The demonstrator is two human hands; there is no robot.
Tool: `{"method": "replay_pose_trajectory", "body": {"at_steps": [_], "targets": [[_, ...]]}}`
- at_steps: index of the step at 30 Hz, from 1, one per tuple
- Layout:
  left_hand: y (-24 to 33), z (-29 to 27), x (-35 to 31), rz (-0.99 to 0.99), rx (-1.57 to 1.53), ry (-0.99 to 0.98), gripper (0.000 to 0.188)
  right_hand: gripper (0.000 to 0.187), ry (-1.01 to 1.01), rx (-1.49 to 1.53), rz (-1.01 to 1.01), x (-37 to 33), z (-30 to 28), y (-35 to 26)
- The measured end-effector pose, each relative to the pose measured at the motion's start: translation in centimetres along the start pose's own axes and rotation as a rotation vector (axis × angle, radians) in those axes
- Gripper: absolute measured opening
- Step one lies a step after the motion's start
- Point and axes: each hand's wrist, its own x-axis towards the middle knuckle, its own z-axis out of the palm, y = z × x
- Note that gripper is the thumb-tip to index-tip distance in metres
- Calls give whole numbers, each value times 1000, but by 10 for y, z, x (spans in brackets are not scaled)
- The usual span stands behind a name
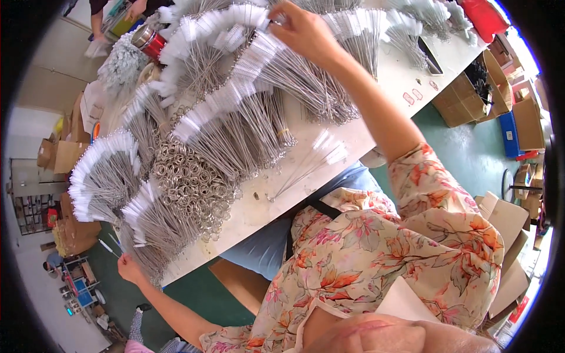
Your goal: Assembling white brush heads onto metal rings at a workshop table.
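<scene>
Bundles of thin wire brushes point(200, 126) with white bristle heads are fanned across the table. At the table's near-left edge, my left hand point(130, 269) is closed; a slim brush point(107, 247) with a white head sticks out from its fingers. My right hand point(303, 30) reaches over the far middle of the table, fingers bent and pinched beside the white brush heads point(259, 47). What lies between those fingertips is too small to make out. Among the bundles is a heap of metal rings point(191, 173). A few loose brushes point(321, 156) lie near the front edge.
A red metallic cup point(148, 41) stands at the far left of the white table point(253, 209). Beyond it another person's hands point(135, 9) show. Cardboard boxes point(465, 97) stand off the table's right side, and a cardboard box point(238, 285) sits below its front edge.
</scene>
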Motion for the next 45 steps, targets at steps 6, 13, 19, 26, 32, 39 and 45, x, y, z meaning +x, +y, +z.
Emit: {"method": "replay_pose_trajectory", "body": {"at_steps": [6,13,19,26,32,39,45], "targets": [[-16,22,13,-12,309,-267,23,26,-311,-294,102,-8,1,71],[-51,30,7,-64,335,-287,21,24,-108,107,92,-2,-37,62],[-48,8,17,4,57,-26,24,17,335,-560,-450,49,-170,203],[129,-10,-28,-372,-690,-125,28,22,-23,-640,253,4,-163,264],[201,-12,-69,-344,-1125,-366,31,21,340,-581,269,15,-165,229],[327,4,-158,-65,-1177,-568,26,24,-68,600,-67,-27,-82,18],[393,33,-195,333,-1214,-433,15,17,-914,1112,378,-106,23,-105]]}}
